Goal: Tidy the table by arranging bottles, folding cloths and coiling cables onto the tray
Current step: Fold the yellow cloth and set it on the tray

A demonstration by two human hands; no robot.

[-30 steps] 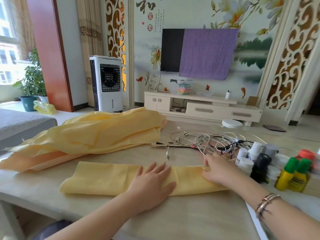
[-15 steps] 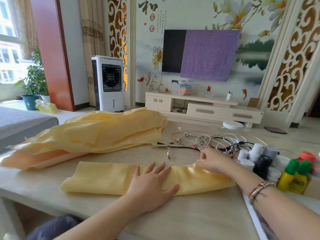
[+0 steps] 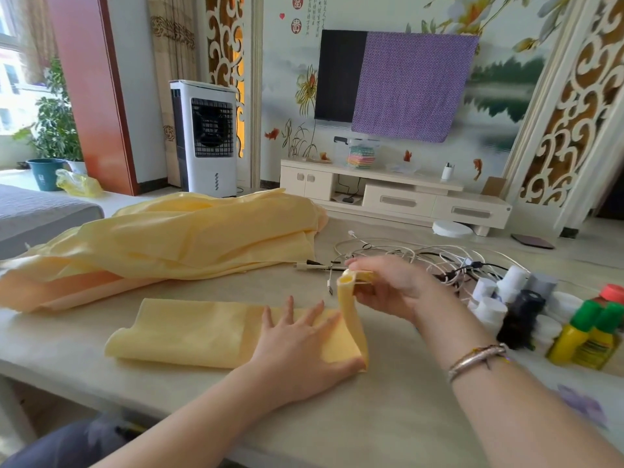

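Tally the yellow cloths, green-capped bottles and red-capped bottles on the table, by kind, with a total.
Yellow cloths: 2, the folded strip and the loose heap
Green-capped bottles: 2
Red-capped bottles: 1
Total: 5

A home living room: wall-mounted television (image 3: 341, 76), low media cabinet (image 3: 395, 197), floral mural (image 3: 304, 92).
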